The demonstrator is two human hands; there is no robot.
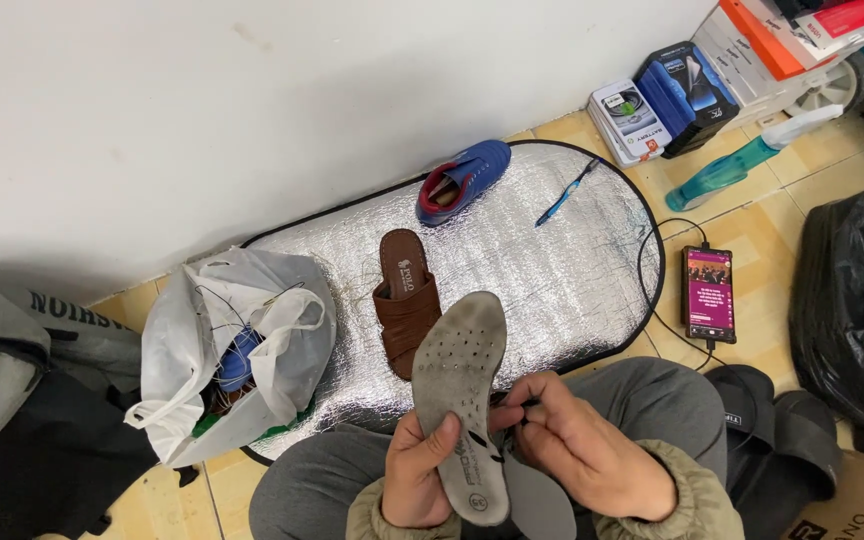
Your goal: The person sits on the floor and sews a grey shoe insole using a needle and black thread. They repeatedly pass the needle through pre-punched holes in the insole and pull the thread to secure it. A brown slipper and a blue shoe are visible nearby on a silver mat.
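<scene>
— The insole (460, 400) looks like matt grey foam, perforated and worn rough. And the mat (542, 270)?

— Crinkled silver foil, shiny. The sandal (405, 300) on it appears brown leather, matt; the shoe (464, 180) is glossy blue synthetic.

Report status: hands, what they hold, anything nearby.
Left hand grips grey insole, upright. Right hand pinches its edge, fingers closed. Brown sandal just beyond on silver mat.

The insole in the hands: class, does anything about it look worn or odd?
Yes. The grey insole, held by the left hand, looks dirty and scuffed around its perforations. The right hand pinches something small beside it, too small to identify.
</scene>
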